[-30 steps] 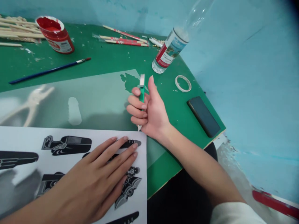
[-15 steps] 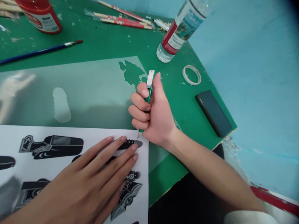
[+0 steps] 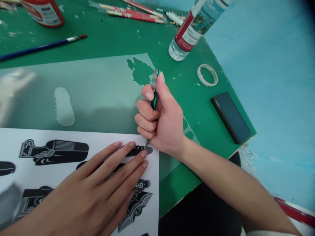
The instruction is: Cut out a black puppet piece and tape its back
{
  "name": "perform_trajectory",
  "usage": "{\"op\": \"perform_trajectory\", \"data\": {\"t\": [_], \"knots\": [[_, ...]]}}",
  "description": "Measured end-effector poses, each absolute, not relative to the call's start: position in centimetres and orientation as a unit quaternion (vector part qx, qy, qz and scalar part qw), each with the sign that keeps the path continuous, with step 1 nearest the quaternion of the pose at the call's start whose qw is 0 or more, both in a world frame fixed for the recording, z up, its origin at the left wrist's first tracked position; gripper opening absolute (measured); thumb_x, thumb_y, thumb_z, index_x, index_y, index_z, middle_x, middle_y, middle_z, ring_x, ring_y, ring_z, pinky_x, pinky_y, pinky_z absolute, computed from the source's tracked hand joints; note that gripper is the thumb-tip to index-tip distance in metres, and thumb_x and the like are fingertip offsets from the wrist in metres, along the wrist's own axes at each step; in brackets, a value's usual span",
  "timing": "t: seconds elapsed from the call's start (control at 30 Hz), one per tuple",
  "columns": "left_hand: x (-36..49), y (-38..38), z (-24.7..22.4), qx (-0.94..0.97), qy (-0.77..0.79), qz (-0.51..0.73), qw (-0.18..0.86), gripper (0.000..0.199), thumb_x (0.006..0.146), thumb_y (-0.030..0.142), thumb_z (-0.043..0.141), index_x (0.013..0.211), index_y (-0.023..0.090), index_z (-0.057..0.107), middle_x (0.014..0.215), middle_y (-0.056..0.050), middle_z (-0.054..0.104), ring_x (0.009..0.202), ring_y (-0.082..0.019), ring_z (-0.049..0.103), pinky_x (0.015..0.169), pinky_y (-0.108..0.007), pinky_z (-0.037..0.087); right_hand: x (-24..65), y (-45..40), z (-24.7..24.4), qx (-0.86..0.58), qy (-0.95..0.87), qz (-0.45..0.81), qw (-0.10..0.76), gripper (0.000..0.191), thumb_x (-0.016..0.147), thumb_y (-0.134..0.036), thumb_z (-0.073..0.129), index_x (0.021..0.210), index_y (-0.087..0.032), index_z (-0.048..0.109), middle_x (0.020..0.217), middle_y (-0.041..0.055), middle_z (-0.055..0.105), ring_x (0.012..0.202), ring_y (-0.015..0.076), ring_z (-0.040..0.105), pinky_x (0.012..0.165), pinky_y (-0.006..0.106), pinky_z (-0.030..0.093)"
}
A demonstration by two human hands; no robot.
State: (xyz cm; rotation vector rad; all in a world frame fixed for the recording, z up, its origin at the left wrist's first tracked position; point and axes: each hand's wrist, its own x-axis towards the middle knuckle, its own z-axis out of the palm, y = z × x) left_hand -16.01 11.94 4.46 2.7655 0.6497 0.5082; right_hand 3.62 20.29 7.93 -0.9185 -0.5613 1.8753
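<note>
My left hand (image 3: 98,190) lies flat with fingers stretched across a white printed sheet (image 3: 98,136), covering part of its black and grey figures. My right hand (image 3: 162,114) is wrapped round a slim green utility knife (image 3: 154,98), thumb on its upper end. Below the fist, the blade tip points down at the sheet's right edge, beside a small dark printed shape (image 3: 149,149) near my left fingertips. Whether the tip touches the paper I cannot tell. Under the paper lies a translucent plastic sheet (image 3: 103,88) with cut-out openings.
Right of my hands are a tape ring (image 3: 207,74), a dark phone (image 3: 231,118) and a water bottle (image 3: 185,36). At the back lie wrapped chopsticks (image 3: 135,15), a paintbrush (image 3: 44,48) and a red bottle (image 3: 45,13). A blue wall (image 3: 275,82) borders the green table (image 3: 192,105).
The knife has turned in my right fist, its metal end now seen more from the side. My left hand stays flat on the paper. The whole view has shifted slightly.
</note>
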Motion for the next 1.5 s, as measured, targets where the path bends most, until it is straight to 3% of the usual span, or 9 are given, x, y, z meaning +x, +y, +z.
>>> {"op": "perform_trajectory", "data": {"t": [0.27, 0.87, 1.5], "knots": [[-16.2, 11.6, 4.4, 0.95, 0.226, 0.174, 0.129, 0.057, 0.104, 0.039, 0.053, 0.154, 0.012, 0.051, 0.162, -0.008, 0.051, 0.156, -0.034, 0.037, 0.133, -0.048, 0.016, 3.2, 19.9, 7.8, -0.411, -0.258, 0.734, 0.476, 0.054, 0.101, -0.073, 0.05, 0.076, -0.028, 0.037, 0.057, -0.0104, 0.01, 0.044, 0.0108, 0.0, 0.034, 0.021, 0.009], [-16.2, 12.0, 4.5, 0.955, 0.215, 0.153, 0.133, 0.063, 0.1, 0.039, 0.058, 0.157, 0.012, 0.048, 0.165, -0.008, 0.048, 0.158, -0.034, 0.032, 0.134, -0.047, 0.011, 3.0, 19.3, 7.8, -0.345, -0.232, 0.749, 0.516, 0.047, 0.109, -0.052, 0.053, 0.074, -0.025, 0.038, 0.059, -0.0105, 0.013, 0.045, 0.0089, 0.005, 0.034, 0.017, 0.01], [-16.2, 12.0, 4.6, 0.956, 0.217, 0.151, 0.129, 0.062, 0.101, 0.038, 0.056, 0.156, 0.013, 0.048, 0.165, -0.008, 0.048, 0.159, -0.033, 0.029, 0.135, -0.046, 0.01, 2.2, 19.2, 7.3, -0.424, -0.275, 0.66, 0.555, 0.057, 0.1, -0.066, 0.061, 0.07, -0.025, 0.034, 0.055, -0.0107, 0.019, 0.039, 0.0075, 0.016, 0.033, 0.019, 0.016]]}}
